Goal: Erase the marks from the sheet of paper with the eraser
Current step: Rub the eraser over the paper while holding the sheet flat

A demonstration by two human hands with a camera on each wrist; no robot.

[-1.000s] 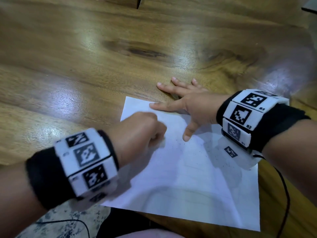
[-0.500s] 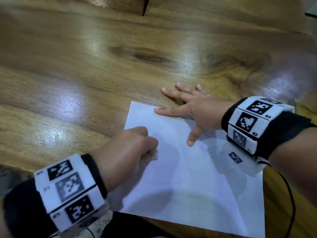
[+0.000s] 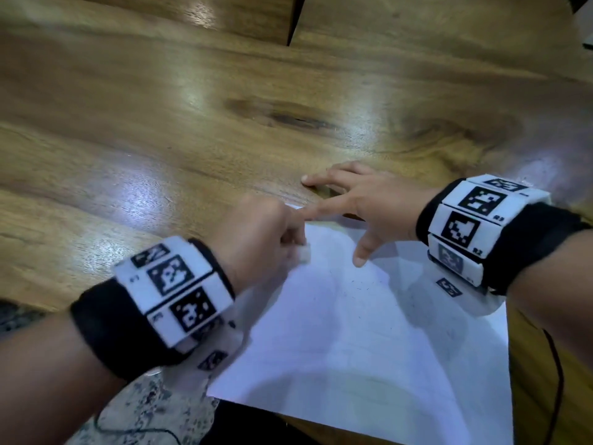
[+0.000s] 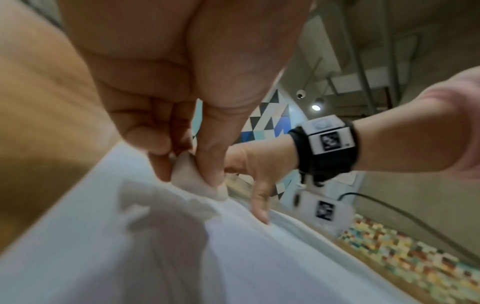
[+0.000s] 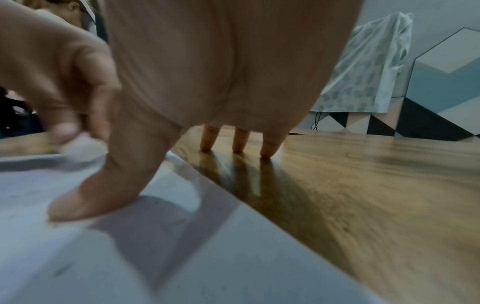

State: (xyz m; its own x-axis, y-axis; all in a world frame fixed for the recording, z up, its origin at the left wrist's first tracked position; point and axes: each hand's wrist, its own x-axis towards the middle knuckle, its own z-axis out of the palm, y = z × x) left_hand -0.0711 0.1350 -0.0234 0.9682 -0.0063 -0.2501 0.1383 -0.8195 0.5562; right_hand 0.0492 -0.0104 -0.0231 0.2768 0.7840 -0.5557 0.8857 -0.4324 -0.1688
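— Changed anything since a second back?

— Yes. Dragged back toward the near edge of the glossy wooden table (image 3: 160, 139) half a second ago, then pushed out again toward the far edge. Rubbed, in short, with the small white eraser (image 3: 303, 253), pinched tight between the thumb and curled fingers (image 4: 213, 160) of the left hand (image 3: 256, 232).

— And ended up where?

— Pressed onto the white sheet of paper (image 3: 369, 348) near its far left corner, just beside the index finger of the right hand (image 3: 369, 203).

— Moved that hand too?

— Hardly. Kept it spread and relaxed, gripping nothing: thumb and index finger on the sheet, the other fingers (image 5: 267, 148) planted on bare wood beyond it. Pinned the paper throughout, by the look of it.

— Where on the table?

— Lay at the near edge, right of the middle.

— Meant what for the job?

— Looked like mid-scrub, not finished. Showed faint grey lines and small dark specks (image 3: 359, 285) toward the middle of the sheet, apart from the eraser. Could not tell marks from crumbs. Probably called for more strokes there, with the hold-down kept on against creasing.
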